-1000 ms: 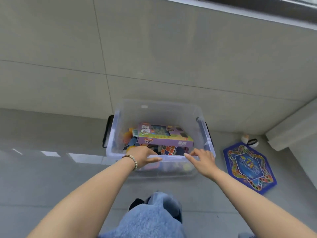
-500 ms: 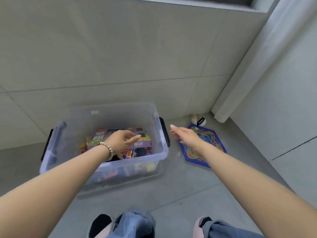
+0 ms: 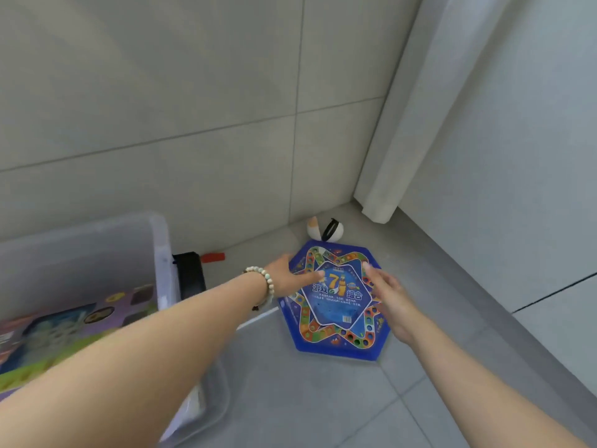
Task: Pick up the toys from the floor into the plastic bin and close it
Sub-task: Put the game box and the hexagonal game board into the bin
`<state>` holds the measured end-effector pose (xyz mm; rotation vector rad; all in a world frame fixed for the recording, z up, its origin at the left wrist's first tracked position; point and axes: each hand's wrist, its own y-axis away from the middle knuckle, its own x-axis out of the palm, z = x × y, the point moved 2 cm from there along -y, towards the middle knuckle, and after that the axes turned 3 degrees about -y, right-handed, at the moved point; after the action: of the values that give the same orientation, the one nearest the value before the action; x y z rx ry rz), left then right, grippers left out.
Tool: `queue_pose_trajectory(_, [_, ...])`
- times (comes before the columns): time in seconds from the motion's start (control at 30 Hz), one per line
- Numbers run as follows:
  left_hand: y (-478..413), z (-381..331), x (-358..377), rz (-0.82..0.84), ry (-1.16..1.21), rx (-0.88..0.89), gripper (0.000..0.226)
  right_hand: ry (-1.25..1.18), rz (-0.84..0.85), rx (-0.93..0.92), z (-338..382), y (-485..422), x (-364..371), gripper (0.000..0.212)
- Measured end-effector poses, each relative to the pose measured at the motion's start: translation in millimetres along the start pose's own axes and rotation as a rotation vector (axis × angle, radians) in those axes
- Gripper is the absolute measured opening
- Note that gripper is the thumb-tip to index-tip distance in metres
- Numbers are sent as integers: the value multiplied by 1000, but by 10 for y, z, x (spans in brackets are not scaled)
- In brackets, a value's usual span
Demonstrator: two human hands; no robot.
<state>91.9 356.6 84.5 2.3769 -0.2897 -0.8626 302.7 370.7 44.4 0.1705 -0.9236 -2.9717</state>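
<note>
A blue hexagonal board game (image 3: 336, 313) lies flat on the grey floor near the room's corner. My left hand (image 3: 290, 276), with a bead bracelet on the wrist, reaches over its left edge with fingers straight. My right hand (image 3: 389, 297) hovers over its right side, fingers relaxed and holding nothing. The clear plastic bin (image 3: 160, 253) stands at the left, lidless, with a purple game box (image 3: 74, 321) and other toys inside. A small white toy with a black band (image 3: 326, 229) sits beyond the board game by the wall.
A small red piece (image 3: 213, 257) lies on the floor next to the bin's black handle (image 3: 190, 276). Tiled walls close the corner at the back and right. A white curtain (image 3: 403, 124) hangs down to the floor there.
The view has swung right, away from the bin. Both hands left the bin and moved right to the blue board game, the left one crossing over the bin's right rim.
</note>
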Motion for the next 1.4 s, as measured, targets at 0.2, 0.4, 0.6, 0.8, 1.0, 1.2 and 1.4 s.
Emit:
queue_pose_trajectory(0.2, [-460, 243, -702, -32, -323, 91, 80, 94, 221, -72, 28, -495, 569, 42])
queue_pose_trajectory(0.4, [-181, 497, -1278, -125, -412, 239, 81, 101, 405, -95, 176, -855, 1486, 36])
queue_pose_trajectory(0.6, [127, 702, -1734, -312, -602, 132, 70, 264, 457, -135, -18, -1147, 2255, 39])
queue_pose_trajectory(0.8, [130, 794, -1715, -492, -436, 206, 61, 448, 315, -275, -234, -1406, 2722, 32])
queue_pose_trajectory(1.0, [128, 823, -1717, -491, -397, 207, 61, 861, 125, -398, -199, -1423, 3024, 28])
queue_pose_trajectory(1.2, [132, 798, -1711, -466, -407, 158, 58, 617, 48, -390, -279, -1358, 2835, 21])
queue_pose_trajectory(1.4, [-4, 486, -1408, -482, -216, 111, 73, -112, 184, -322, 534, -757, 1894, 15])
